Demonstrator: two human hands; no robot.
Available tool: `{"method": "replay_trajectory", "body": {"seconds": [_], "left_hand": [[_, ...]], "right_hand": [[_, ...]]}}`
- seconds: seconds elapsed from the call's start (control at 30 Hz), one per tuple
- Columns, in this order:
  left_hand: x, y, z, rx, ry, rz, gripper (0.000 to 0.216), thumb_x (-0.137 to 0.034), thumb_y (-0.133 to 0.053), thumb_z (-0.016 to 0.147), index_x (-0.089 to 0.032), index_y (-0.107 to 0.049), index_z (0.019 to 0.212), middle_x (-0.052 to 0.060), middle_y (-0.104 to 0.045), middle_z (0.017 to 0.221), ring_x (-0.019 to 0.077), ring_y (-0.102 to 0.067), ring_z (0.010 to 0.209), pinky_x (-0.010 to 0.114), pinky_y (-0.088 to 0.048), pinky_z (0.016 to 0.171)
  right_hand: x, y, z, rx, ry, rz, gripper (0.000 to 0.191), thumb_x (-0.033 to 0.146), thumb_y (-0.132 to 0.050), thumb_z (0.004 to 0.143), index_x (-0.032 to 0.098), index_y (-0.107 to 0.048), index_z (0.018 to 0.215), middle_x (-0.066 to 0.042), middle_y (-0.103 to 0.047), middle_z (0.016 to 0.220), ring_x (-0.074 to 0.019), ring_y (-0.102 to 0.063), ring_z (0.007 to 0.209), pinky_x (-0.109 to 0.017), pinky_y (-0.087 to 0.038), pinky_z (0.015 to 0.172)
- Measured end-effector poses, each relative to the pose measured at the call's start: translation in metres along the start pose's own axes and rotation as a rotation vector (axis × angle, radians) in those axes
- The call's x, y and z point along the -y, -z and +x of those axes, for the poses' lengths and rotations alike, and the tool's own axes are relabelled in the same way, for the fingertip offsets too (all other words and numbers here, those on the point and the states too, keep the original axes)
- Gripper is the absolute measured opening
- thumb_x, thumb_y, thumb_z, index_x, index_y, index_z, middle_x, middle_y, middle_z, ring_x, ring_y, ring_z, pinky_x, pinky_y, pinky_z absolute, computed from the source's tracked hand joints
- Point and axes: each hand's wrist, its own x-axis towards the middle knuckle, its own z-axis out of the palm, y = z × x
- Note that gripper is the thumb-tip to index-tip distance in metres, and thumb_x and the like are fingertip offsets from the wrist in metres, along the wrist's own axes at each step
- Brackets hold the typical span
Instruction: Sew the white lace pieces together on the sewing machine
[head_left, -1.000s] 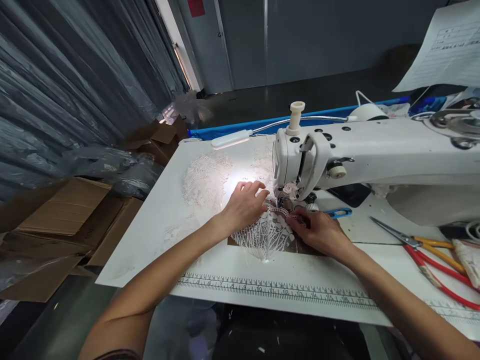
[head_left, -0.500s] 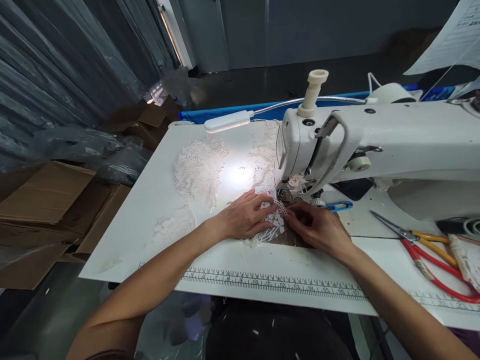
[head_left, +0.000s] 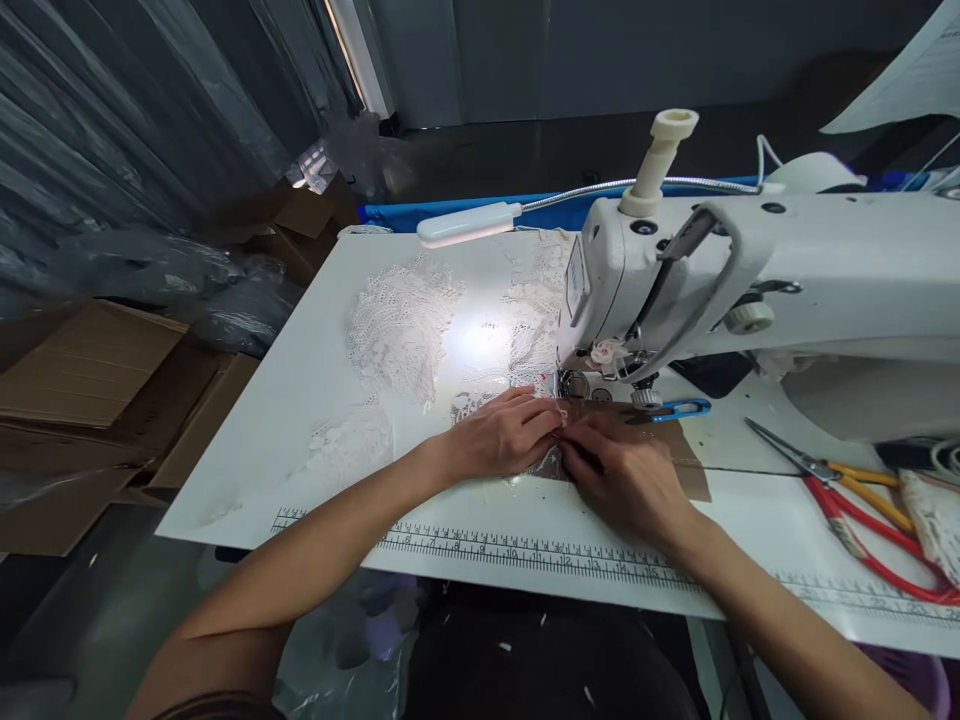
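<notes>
My left hand lies over a piece of white lace just in front of the sewing machine's needle area. Its fingers are drawn together on the lace, partly hiding it. The fingertips of my right hand pinch the lace edge from the right, close against the left fingertips. Above both hands stands the head of a white sewing machine. Blue thread snips rest just beyond my right hand.
Lace heaps lie to the left under a lamp. Red-and-orange-handled scissors are at the right. A printed ruler runs along the table's front edge. Cardboard boxes stand left of the table.
My left fingers, spread flat before, are now gathered together. My right hand has moved left and toward me, up against the left fingertips. More of the lace is covered. The view has shifted slightly.
</notes>
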Motion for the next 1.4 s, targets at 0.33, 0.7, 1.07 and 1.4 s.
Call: {"method": "replay_trajectory", "body": {"seconds": [0.33, 0.7, 1.07, 1.4], "left_hand": [[0.008, 0.0, -0.004, -0.074, -0.004, -0.096, 0.013, -0.015, -0.05, 0.094, -0.014, -0.063, 0.095, 0.007, -0.067, 0.105, 0.0136, -0.064, 0.101, 0.046, -0.046, 0.107], [0.013, 0.002, 0.0, -0.095, -0.027, -0.019, 0.011, -0.014, -0.054, 0.092, -0.016, -0.064, 0.09, 0.003, -0.069, 0.095, 0.0114, -0.066, 0.086, 0.042, -0.048, 0.102], [0.015, -0.003, -0.003, -0.043, -0.03, -0.056, 0.016, -0.016, -0.05, 0.094, -0.015, -0.065, 0.09, 0.006, -0.07, 0.094, 0.0147, -0.067, 0.093, 0.042, -0.052, 0.1], [0.015, -0.003, -0.003, -0.097, -0.064, -0.085, 0.013, -0.014, -0.053, 0.092, -0.014, -0.065, 0.089, 0.005, -0.071, 0.092, 0.0144, -0.067, 0.095, 0.041, -0.051, 0.1]], "right_hand": [[-0.047, 0.016, 0.022, 0.078, -0.056, 0.148, 0.033, 0.032, -0.042, 0.092, 0.022, -0.07, 0.105, -0.005, -0.068, 0.084, -0.0152, -0.058, 0.063, -0.026, -0.038, 0.056], [-0.04, 0.005, 0.018, 0.082, 0.166, -0.172, 0.042, 0.034, -0.037, 0.094, 0.032, -0.056, 0.131, -0.01, -0.059, 0.107, -0.0137, -0.049, 0.062, -0.026, -0.031, 0.049], [-0.037, 0.006, 0.009, 0.023, 0.0, 0.058, 0.044, 0.03, -0.036, 0.096, 0.019, -0.051, 0.136, -0.01, -0.064, 0.097, -0.0154, -0.057, 0.065, -0.027, -0.043, 0.057], [-0.042, 0.003, 0.005, -0.06, -0.041, 0.264, 0.036, 0.02, -0.045, 0.09, 0.02, -0.064, 0.121, -0.006, -0.069, 0.093, -0.018, -0.064, 0.078, -0.029, -0.051, 0.069]]}}
